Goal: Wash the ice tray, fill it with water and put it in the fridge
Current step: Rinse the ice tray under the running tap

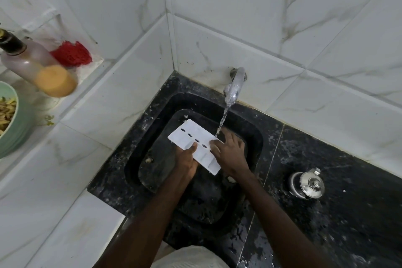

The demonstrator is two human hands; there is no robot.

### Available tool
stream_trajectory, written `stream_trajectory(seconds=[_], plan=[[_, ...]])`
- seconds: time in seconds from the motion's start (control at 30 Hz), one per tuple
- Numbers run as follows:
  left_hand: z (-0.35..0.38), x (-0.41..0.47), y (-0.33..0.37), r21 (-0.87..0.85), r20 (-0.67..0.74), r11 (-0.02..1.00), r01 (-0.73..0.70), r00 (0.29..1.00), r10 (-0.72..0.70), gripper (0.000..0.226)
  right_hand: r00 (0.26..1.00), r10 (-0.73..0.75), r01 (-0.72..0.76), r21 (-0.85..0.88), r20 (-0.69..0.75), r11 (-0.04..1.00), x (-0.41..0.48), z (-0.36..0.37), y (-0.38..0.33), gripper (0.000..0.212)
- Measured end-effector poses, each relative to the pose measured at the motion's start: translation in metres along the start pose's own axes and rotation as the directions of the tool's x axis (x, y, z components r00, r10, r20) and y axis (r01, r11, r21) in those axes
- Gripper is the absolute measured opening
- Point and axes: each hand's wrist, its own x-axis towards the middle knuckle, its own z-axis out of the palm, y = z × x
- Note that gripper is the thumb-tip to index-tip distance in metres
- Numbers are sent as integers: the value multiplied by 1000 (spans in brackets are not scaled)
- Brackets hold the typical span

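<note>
— Where's the camera?
— On the person's head, wide-angle, tilted steeply down at the sink, facing the wall corner.
— Close?
— Near; both forearms enter from the bottom edge.

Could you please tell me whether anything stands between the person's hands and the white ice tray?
Nothing visible does: the left hand and right hand both hold the flat white plastic ice tray over the black stone sink.

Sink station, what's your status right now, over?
Left hand and right hand both grip white plastic ice tray. Tray over black stone sink, steel tap water striking its edge. Nothing blocking.
</note>
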Motion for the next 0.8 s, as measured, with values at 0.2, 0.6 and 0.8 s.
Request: stream_trajectory(seconds=[0.2,0.6,0.8], plan=[[0,-1,-2,-35,16,999,-14,1000,15,62,992,-42,34,66,117,997,0,1,-3,42],[-2,-1,-2,-36,7,999,21,1000,-20,72,989,56,-73,114,140,991,-12,8,4,40],[-1,-5,5,-20,17,1000,-14,1000,15,70,994,31,-39,82,100,996,-11,-1,12,40]])
